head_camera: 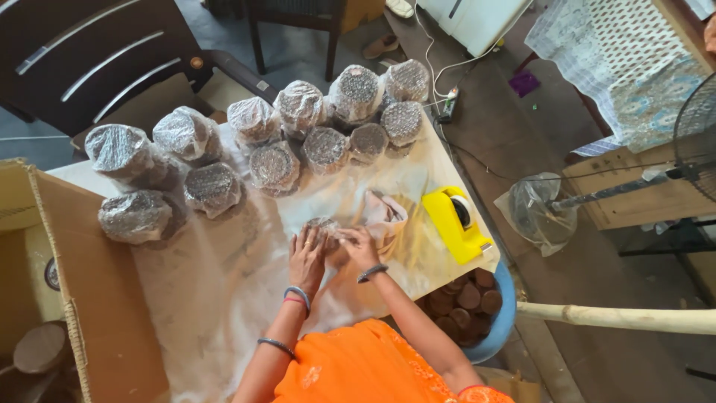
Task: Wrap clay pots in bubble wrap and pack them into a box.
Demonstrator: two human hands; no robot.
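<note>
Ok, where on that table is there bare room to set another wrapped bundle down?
Bare sheet lies between the left hand and the cardboard box, below the wrapped bundles. A smaller patch sits between those bundles and the yellow tape dispenser. The far edge is crowded with bundles; both hands, right hand included, press one bundle at centre.

Just right of the right hand [359,246] sits a bright yellow plastic tape dispenser [452,222]. Beyond both hands, silvery bubble-wrapped round bundles [274,167] show dark brown inside (speckled through the wrap). Below the right hand, a blue plastic tub [504,317] holds brown discs [468,296].
</note>
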